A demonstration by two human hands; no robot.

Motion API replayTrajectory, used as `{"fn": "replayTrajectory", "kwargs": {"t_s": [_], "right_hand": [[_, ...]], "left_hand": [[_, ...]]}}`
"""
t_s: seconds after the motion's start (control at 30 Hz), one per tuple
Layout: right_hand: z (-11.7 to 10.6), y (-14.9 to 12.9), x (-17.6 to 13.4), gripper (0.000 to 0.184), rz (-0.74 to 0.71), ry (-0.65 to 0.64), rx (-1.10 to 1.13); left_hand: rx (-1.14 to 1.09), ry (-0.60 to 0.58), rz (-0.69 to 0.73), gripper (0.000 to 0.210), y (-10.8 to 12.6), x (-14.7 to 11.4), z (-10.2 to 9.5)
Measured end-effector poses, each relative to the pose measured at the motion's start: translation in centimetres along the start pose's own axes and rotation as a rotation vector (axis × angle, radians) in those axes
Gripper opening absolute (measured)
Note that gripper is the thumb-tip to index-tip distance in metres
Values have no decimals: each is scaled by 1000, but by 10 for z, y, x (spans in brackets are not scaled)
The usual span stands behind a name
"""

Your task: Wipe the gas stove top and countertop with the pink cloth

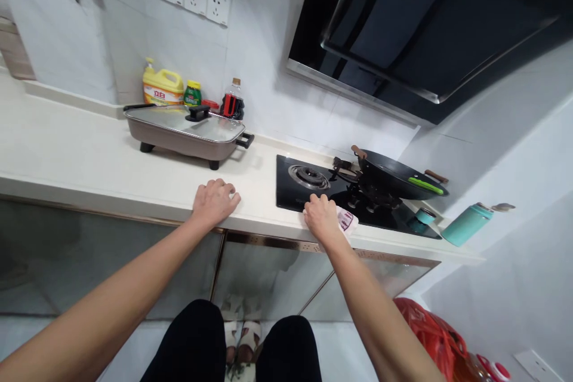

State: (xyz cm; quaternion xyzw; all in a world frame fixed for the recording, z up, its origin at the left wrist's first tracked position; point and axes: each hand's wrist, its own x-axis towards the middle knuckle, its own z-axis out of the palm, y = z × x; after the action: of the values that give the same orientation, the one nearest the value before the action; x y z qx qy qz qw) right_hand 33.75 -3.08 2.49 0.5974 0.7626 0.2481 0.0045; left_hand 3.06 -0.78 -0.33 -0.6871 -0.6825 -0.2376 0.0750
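Note:
My left hand (215, 203) rests on the pale countertop (58, 143) near its front edge. It holds nothing; the fingers are bent, with the thumb apart from them. At the front edge of the black gas stove (290, 191), my right hand (321, 216) presses down on a white cloth (347, 221) with dark pink marks. Part of the cloth is hidden under that hand. Behind the right hand lies the bare left burner (308, 176). A black wok (398, 176) with brown handles and a green strip on its rim sits over the right burner.
An electric pan (179, 137) with a glass lid stands at the back left. Behind it are a yellow detergent jug (163, 86), a green jar (192, 94) and a dark sauce bottle (233, 101). A teal bottle (469, 224) stands right of the stove. The range hood (403, 30) hangs above.

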Motion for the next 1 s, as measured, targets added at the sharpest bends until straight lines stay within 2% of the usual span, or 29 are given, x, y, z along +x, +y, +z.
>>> {"fn": "replayTrajectory", "kwargs": {"t_s": [0.33, 0.43, 0.53, 0.6, 0.67, 0.73, 0.83, 0.9, 1.0], "right_hand": [[-32, -106, 36, 21, -136, 125, 305], [-29, -125, 40, 17, -179, 180, 591], [-16, -127, 42, 13, -217, 248, 998], [-5, -115, 44, 13, -186, 308, 1219], [4, -90, 45, 18, -90, 379, 1329], [13, -54, 44, 24, 44, 443, 1336], [30, 7, 37, 34, 220, 504, 1234], [46, 44, 27, 40, 313, 482, 1108], [68, 77, 12, 50, 485, 263, 861]], "left_hand": [[23, 47, 22, 39, -3, -4, -1], [52, 51, 28, 40, -6, -5, -3], [57, 46, 34, 41, -8, -4, -5], [50, 49, 22, 41, -9, -4, -5], [42, 51, 4, 41, -8, -4, -5], [31, 49, -6, 40, -7, -5, -5], [7, 51, -18, 38, -5, -7, -5], [-9, 50, -23, 36, -5, -8, -5], [-17, 46, -22, 35, -4, -8, -4]]}}
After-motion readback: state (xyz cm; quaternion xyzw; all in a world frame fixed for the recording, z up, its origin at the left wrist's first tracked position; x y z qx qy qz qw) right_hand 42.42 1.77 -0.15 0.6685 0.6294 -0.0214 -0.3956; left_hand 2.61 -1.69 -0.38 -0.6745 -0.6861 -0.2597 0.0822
